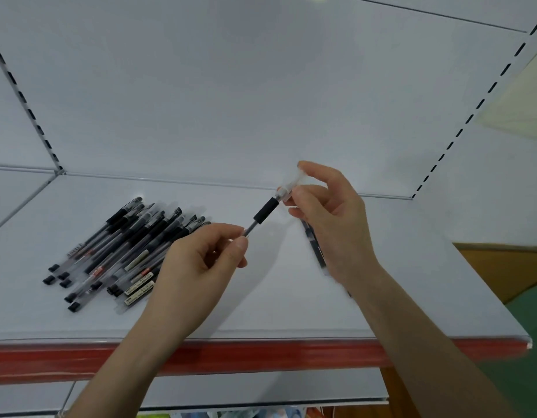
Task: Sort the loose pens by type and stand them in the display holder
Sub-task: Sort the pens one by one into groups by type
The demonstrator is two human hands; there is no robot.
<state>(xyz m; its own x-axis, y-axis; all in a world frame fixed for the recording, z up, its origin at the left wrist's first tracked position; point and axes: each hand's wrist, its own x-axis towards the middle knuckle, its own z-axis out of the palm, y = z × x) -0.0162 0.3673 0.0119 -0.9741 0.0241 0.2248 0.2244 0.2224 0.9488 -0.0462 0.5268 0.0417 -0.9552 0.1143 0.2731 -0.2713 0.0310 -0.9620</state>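
Nearest, a red strip point(261, 354) runs along the front edge of a pale grey shelf point(261, 309), with the edge of a lower shelf point(231, 387) showing beneath it. Both forearms reach over this edge from the near side.

The left hand point(197, 260) hovers above the middle of the shelf, its fingers curled, thumb and forefinger pinching the clear lower barrel of a pen point(265, 211). The pen slants up and to the right, off the shelf, its black grip section between the two hands. Left of that hand, and partly hidden behind it, a heap of loose pens point(119, 251) lies flat on the shelf, all slanting roughly the same way, black caps and plugs at the ends, some with clear barrels and some with pale printed labels.

A little farther and to the right, the right hand point(330, 218) pinches a clear cap point(291, 184) between thumb and forefinger at the pen's far tip, the other fingers loosely bent. The cap is blurred, and whether it sits fully on the tip cannot be told. Under this hand a single dark pen point(314, 245) lies on the shelf, mostly covered.

Farthest, a plain grey back panel point(231, 101) rises from the shelf, flanked by slotted uprights at left point(25, 101) and right point(484, 98).
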